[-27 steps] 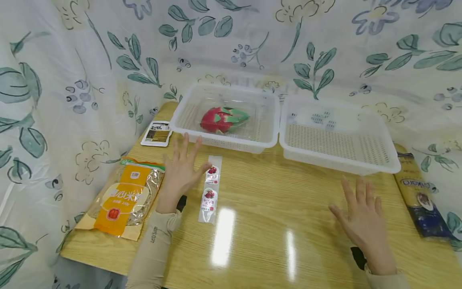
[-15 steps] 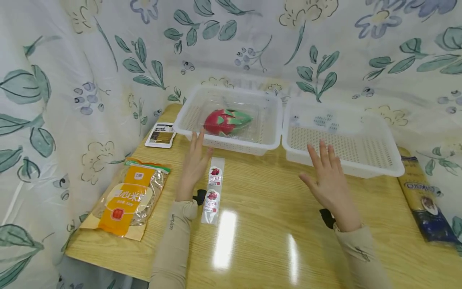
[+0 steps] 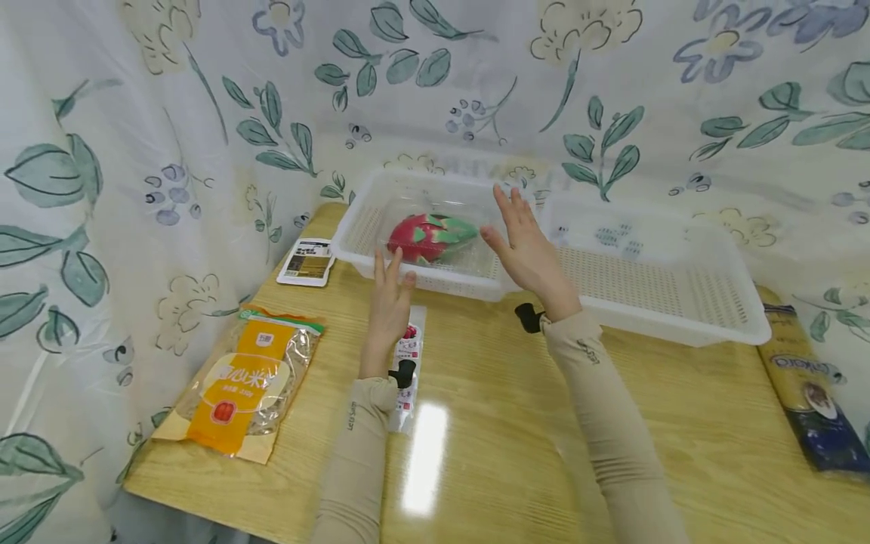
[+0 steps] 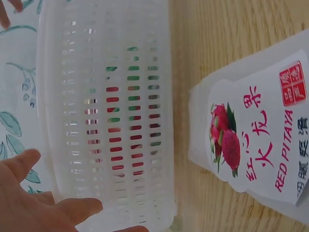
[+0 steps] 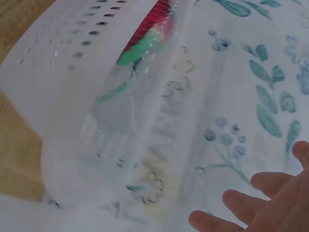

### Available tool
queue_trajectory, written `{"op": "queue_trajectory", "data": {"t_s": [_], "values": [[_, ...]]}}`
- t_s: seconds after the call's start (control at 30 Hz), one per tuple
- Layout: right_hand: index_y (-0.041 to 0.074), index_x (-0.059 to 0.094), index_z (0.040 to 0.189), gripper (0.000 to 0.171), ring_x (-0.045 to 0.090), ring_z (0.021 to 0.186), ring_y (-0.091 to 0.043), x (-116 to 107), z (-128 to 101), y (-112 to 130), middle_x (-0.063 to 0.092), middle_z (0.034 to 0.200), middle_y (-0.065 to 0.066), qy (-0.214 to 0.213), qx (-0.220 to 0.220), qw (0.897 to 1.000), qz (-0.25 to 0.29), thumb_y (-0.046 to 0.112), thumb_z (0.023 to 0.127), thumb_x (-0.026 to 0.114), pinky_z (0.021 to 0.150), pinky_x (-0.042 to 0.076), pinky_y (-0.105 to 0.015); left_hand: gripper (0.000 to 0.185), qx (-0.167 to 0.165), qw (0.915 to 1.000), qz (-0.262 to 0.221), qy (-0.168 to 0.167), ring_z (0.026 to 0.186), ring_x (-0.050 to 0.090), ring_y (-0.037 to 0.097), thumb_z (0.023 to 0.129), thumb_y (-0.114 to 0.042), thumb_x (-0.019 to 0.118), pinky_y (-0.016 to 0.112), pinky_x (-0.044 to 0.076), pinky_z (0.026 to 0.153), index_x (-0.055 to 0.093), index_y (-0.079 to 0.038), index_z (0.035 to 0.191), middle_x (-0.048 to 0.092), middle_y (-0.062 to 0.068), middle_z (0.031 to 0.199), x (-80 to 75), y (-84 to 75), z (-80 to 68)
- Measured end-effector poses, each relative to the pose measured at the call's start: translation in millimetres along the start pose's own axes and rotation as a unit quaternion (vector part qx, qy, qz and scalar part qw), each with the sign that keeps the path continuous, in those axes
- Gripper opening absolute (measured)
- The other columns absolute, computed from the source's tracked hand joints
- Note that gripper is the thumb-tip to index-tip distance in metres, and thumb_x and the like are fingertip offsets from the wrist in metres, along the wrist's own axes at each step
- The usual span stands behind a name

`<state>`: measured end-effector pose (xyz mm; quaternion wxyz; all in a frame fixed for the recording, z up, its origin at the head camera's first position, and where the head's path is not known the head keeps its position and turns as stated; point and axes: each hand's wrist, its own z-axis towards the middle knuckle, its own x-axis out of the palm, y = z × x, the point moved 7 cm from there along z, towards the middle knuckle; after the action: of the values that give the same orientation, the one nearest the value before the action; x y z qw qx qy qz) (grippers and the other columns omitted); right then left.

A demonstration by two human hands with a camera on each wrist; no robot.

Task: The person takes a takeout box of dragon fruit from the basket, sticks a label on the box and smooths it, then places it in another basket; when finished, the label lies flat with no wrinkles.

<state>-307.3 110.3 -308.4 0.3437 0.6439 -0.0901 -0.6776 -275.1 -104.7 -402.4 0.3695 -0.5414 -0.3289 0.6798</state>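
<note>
A red and green dragon fruit (image 3: 424, 236) lies in a clear plastic box (image 3: 476, 261) inside the left white basket (image 3: 350, 219). My left hand (image 3: 389, 306) is at that basket's front edge, fingers extended toward the rim; whether it touches, I cannot tell. Over the basket's right end hovers my right hand (image 3: 529, 253), fingers straight and holding nothing. Partly under the left wrist lies a strip of dragon fruit labels (image 3: 410, 344); the left wrist view shows one label (image 4: 256, 130) reading RED PITAYA. Through the basket's slots the fruit's red and green show in that view.
A second white basket (image 3: 646, 291) stands to the right. On the left lie an orange and clear food bag (image 3: 238, 385) and a small white flat pack (image 3: 307, 261). A gold and blue bag (image 3: 809, 385) is at the table's right edge. A floral curtain (image 3: 476, 75) hangs behind.
My right hand has swept left and forward from the table's right side to above the left basket. My left hand has shifted right, closer to the basket's front and over the label strip.
</note>
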Motion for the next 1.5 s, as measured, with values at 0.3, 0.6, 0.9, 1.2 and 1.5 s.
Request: {"op": "queue_trajectory", "data": {"t_s": [0.3,0.6,0.9,1.2,1.5], "values": [[0.022,-0.012,0.155,0.077,-0.018,0.149,-0.032,31,52,-23,-0.018,0.162,-0.012,0.062,0.079,0.985,0.139,0.064,0.098,0.018,0.120,-0.001,-0.059,0.116,-0.003,0.9999,0.011,-0.005,0.104,0.060,0.043,0.069,-0.092,0.006,0.058,0.041,0.093,0.027,-0.015,0.154,-0.009,0.016,0.164,2.1,-3.0,0.6],[0.027,-0.033,0.147,0.092,0.001,0.150,-0.042,71,52,-47,-0.032,0.159,0.002,0.157,0.290,0.884,0.331,0.070,0.093,0.028,0.109,0.030,-0.067,0.112,-0.009,0.9999,0.006,-0.010,0.117,0.054,0.047,0.072,-0.089,0.009,0.056,0.046,0.090,0.028,-0.014,0.154,-0.013,0.013,0.164,4.6,1.0,-4.7],[0.012,0.019,0.156,0.072,0.031,0.144,-0.037,91,50,-62,0.008,0.164,-0.011,0.185,0.336,0.873,0.302,0.047,0.099,0.047,0.117,0.031,-0.044,0.109,0.007,0.9996,0.012,-0.024,0.115,0.054,0.045,0.076,-0.088,0.009,0.038,0.043,0.069,0.029,-0.013,0.153,-0.011,0.012,0.164,4.0,1.1,-6.0],[0.016,0.002,0.157,0.080,0.019,0.149,-0.034,92,59,-58,0.001,0.165,-0.006,0.072,0.397,0.764,0.504,0.021,0.098,0.056,0.089,0.057,-0.035,0.111,-0.001,0.9996,-0.001,-0.029,0.123,0.049,0.048,0.075,-0.088,0.011,0.059,0.043,0.092,0.031,-0.012,0.152,-0.009,0.013,0.164,3.3,1.1,-1.4],[0.010,0.029,0.152,0.060,0.023,0.146,-0.036,91,58,-58,0.009,0.164,-0.007,0.020,0.388,0.754,0.529,0.018,0.098,0.056,0.083,0.058,-0.031,0.106,-0.026,0.9946,0.100,-0.013,0.142,-0.015,0.054,0.076,-0.087,0.004,0.083,-0.005,0.101,0.024,-0.020,0.155,-0.001,0.009,0.165,3.4,3.2,5.2]]}}
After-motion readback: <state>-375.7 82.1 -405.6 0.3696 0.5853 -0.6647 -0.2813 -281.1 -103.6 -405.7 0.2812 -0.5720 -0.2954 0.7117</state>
